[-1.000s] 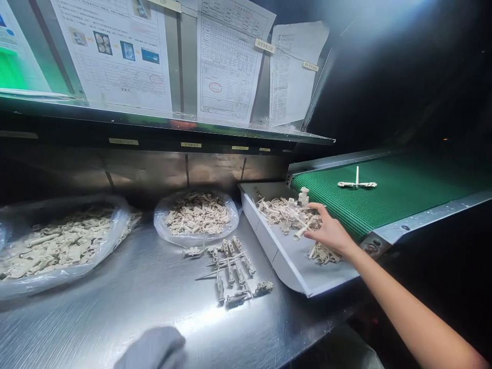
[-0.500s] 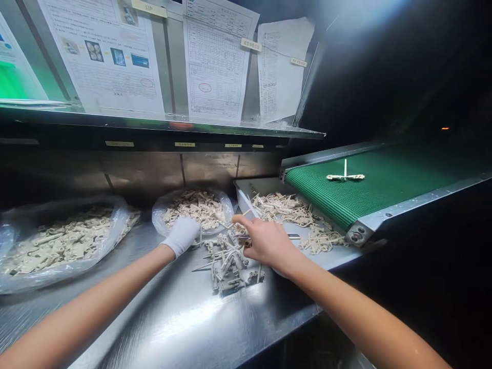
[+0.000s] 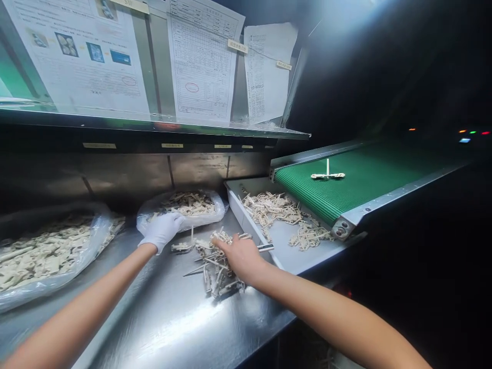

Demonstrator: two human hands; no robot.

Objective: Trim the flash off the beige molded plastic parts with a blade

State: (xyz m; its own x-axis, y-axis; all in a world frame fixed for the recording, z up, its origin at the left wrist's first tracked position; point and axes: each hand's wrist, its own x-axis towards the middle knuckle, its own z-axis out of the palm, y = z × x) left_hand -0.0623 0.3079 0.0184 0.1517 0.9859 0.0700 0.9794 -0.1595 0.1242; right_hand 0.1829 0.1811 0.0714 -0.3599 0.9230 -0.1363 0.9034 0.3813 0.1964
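**Right hand (image 3: 240, 256) spread on a heap of moulded parts (image 3: 215, 269)**

The heap lies on the steel bench (image 3: 154, 323) directly in front of the person, a loose tangle of cream plastic runners and branching pieces, with thin spikes pointing out to the left. The bare right hand is open, palm down, with its fingers spread and the fingertips (image 3: 216, 242) touching the top of the heap. Nothing can be seen gripped in it. Just past the hand, a small dark-and-silver strip (image 3: 266, 247) lies at the edge of the tray, too small to identify.

The left hand (image 3: 161, 231), in a white glove, is loosely open and holds nothing visible. It sits low on the bench, touching or just beside a clear plastic bag (image 3: 219, 207) filled with similar parts. A few loose pieces (image 3: 180, 247) lie between this hand and the heap. A larger bag (image 3: 96, 230) of parts sits farther left.

To the right, a grey tray (image 3: 282, 251) holds a wide scatter of parts (image 3: 269, 207) and a smaller clump (image 3: 309, 237). Its far end meets a green conveyor belt (image 3: 369, 182), which carries a single T-shaped part (image 3: 327, 175). Printed sheets (image 3: 202, 61) hang above a shelf (image 3: 154, 128) over the bench.
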